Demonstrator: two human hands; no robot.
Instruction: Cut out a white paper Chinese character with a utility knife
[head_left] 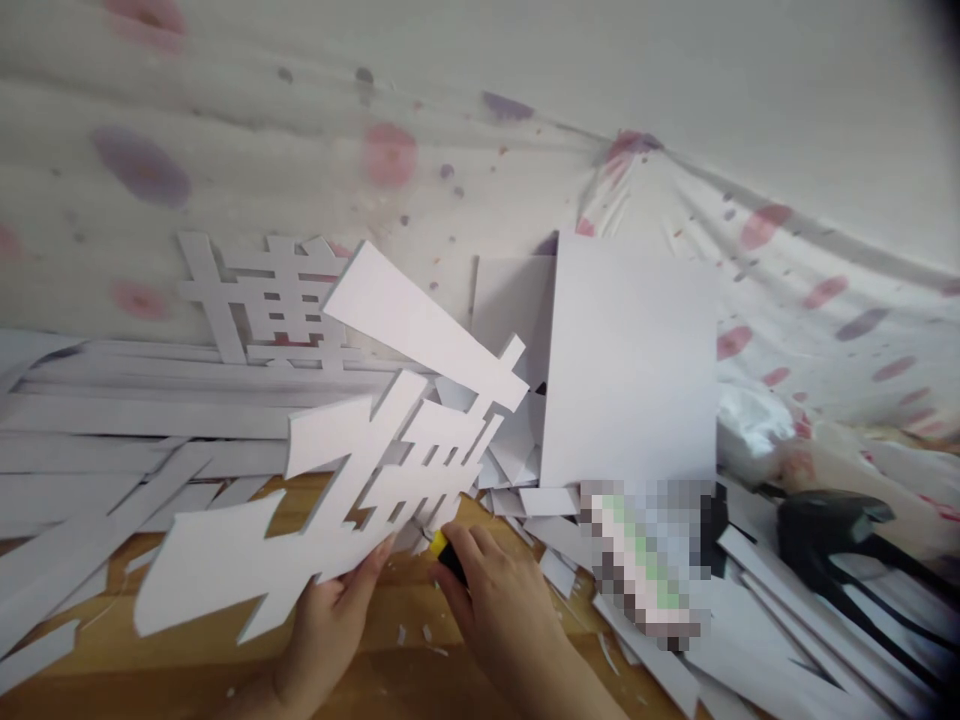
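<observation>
A large white foam-board character cutout (390, 460), with several strokes and small slots, is held up tilted over the wooden table. My left hand (330, 620) grips its lower edge, the thumb along the near side and the other fingers partly hidden behind the board. Just to the right, my right hand (502, 600) is closed around a yellow and black utility knife (448, 556). Its tip points at the cutout's lower right edge; whether the blade touches the board I cannot tell.
Another white character cutout (277, 300) leans on the spotted curtain (390, 155). A blank white board (630, 360) stands upright at centre right. White offcut strips (150, 415) cover the left and right of the wooden table (405, 660). A black handled object (840, 520) lies far right, near plastic bags (757, 415).
</observation>
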